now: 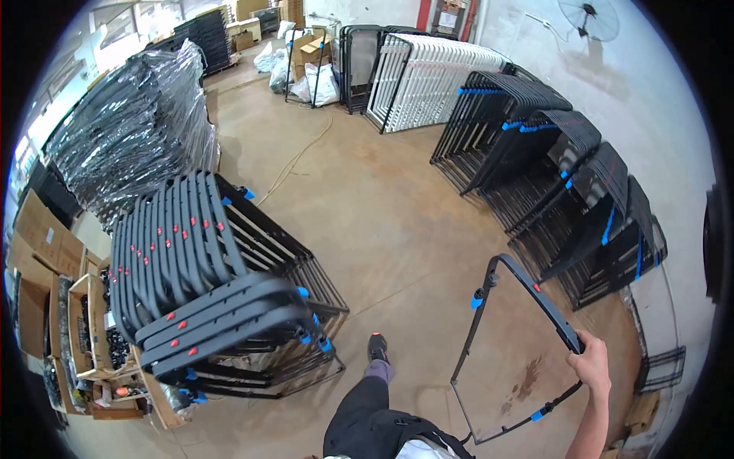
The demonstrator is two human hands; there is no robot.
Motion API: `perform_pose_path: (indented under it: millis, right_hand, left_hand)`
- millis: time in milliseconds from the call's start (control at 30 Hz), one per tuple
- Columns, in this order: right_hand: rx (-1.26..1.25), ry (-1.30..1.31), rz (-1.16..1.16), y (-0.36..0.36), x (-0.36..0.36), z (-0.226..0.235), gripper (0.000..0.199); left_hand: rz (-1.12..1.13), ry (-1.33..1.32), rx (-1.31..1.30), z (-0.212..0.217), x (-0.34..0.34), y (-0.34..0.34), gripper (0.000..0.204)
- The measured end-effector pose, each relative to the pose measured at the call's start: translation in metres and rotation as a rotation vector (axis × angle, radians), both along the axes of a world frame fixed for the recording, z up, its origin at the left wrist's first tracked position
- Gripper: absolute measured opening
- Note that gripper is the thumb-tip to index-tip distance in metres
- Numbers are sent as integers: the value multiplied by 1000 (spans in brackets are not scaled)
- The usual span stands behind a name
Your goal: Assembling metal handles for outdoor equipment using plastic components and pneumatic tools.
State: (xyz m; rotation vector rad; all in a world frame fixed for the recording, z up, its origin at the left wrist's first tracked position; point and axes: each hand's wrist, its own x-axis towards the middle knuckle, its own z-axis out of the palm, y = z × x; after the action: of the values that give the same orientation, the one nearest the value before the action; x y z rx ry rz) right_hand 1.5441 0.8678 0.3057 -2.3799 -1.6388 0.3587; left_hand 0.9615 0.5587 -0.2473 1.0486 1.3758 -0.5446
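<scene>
My right hand [591,361] grips the upper bar of a black metal folding frame [535,294] with blue clips, held upright off the floor at my right side. The frame's lower bar [497,428] hangs near the floor. My left hand is out of sight. My leg and dark shoe [377,348] step forward on the brown concrete floor. A stack of black folded chairs with red dots [199,275] stands to my left.
Rows of black folded frames with blue clips [566,191] lean along the right wall, white ones [428,80] behind them. A plastic-wrapped pallet of frames [130,130] stands at left. Cardboard boxes [46,291] sit at the far left, a wall fan [589,19] hangs above.
</scene>
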Motion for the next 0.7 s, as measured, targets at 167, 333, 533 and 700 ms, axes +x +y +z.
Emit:
perform_pose_path:
  millis: [167,333,533,700]
  right_hand:
    - [-96,-102,32,158,8,-8,55]
    - [109,-242,247,291,65,-10,52]
    - [159,-37,197,450,32,8,52]
    - [146,108,224,588,-8,9,51]
  left_hand:
    - [151,-53,22,-13,64,124,41]
    - [255,-77,72,8,113,277,40]
    - [382,54,185,24,75,474,38]
    - [492,154,259,33,63,637,37]
